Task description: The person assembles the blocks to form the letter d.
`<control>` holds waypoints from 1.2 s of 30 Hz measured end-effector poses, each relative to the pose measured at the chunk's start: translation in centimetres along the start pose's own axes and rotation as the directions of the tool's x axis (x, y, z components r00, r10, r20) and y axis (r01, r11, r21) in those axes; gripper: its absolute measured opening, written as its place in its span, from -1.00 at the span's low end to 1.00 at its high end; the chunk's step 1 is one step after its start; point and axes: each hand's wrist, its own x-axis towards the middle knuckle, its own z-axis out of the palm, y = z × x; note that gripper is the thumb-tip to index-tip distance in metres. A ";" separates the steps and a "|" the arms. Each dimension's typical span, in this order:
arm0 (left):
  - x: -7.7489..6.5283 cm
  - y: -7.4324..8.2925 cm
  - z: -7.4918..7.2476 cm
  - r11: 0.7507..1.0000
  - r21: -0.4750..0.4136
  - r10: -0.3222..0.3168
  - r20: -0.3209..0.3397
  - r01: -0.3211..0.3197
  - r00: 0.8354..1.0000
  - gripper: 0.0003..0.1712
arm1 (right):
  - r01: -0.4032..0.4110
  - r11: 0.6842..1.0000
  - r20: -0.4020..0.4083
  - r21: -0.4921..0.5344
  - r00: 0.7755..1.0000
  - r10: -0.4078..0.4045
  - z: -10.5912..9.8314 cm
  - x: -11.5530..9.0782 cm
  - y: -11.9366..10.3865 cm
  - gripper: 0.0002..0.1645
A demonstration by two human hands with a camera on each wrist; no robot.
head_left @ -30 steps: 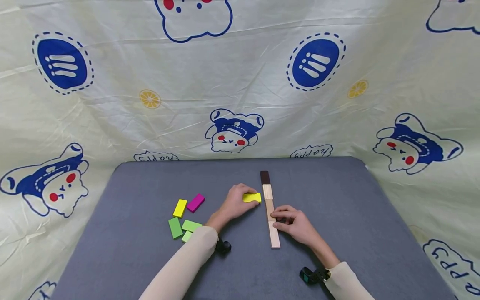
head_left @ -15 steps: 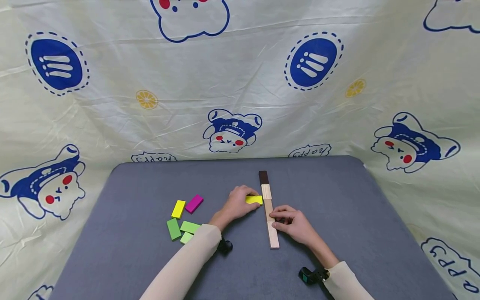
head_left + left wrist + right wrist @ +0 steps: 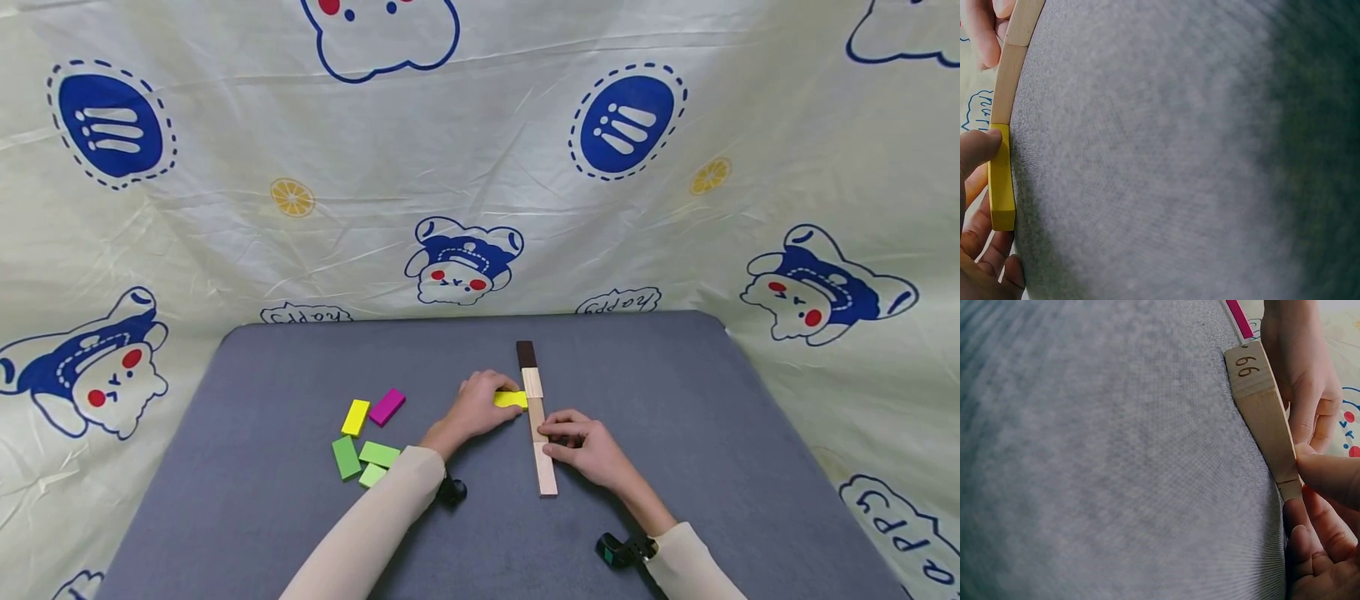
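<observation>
My left hand [image 3: 474, 406] pinches a yellow wooden block [image 3: 511, 400] between thumb and fingers. One end of this block meets the left side of a straight row of wooden blocks, close to a joint. From the far end, the row has a dark brown block [image 3: 527, 354], a pale one [image 3: 532, 382], a tan one [image 3: 537, 417] and another pale one [image 3: 545, 471] nearest me. Thumb and fingertips of my right hand [image 3: 588, 446] touch the row's right side, around the joint of the two near blocks. Brown digits mark the near block's end [image 3: 1249, 365] in the right wrist view.
On the left of the grey table [image 3: 247, 500] lie a yellow block [image 3: 356, 417], a magenta block [image 3: 387, 407], a dark green block [image 3: 347, 458] and lighter green blocks [image 3: 379, 454], partly behind my left sleeve. A printed cloth [image 3: 480, 167] hangs behind the table.
My left hand has slid the yellow block a little to the right, closing the gap to the row. The right hand has stayed at the row's side.
</observation>
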 end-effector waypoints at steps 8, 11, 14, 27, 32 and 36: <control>-0.1 0.0 -0.1 1.000 0.015 -0.018 0.006 0.018 1.000 -0.64 | 0.004 1.000 -0.002 -0.009 1.000 -0.004 0.2 0.1 -0.1 -0.71; -0.1 0.1 -0.1 1.000 0.024 -0.014 0.006 0.014 1.000 -0.62 | -0.003 1.000 0.001 -0.013 1.000 0.003 0.2 0.1 -0.2 -0.71; -0.2 0.0 -0.2 0.999 0.033 -0.011 0.007 0.010 1.000 -0.56 | -0.014 1.000 0.000 -0.017 1.000 0.014 0.2 0.1 -0.2 -0.72; -1.2 0.1 -1.2 1.000 -0.015 -0.007 0.038 0.007 0.999 -0.31 | -0.031 0.999 0.000 -0.013 1.000 0.031 0.0 0.1 -0.1 -0.71; -2.1 -0.1 -1.7 1.000 -0.003 0.008 0.017 -0.008 1.000 -0.27 | -0.027 1.000 0.004 -0.012 1.000 0.027 0.1 0.1 -0.1 -0.71; -3.0 -0.3 -2.0 1.000 -0.024 0.017 -0.013 -0.017 1.000 -0.24 | -0.037 0.999 0.002 -0.013 0.999 0.037 0.1 0.1 -0.2 -0.71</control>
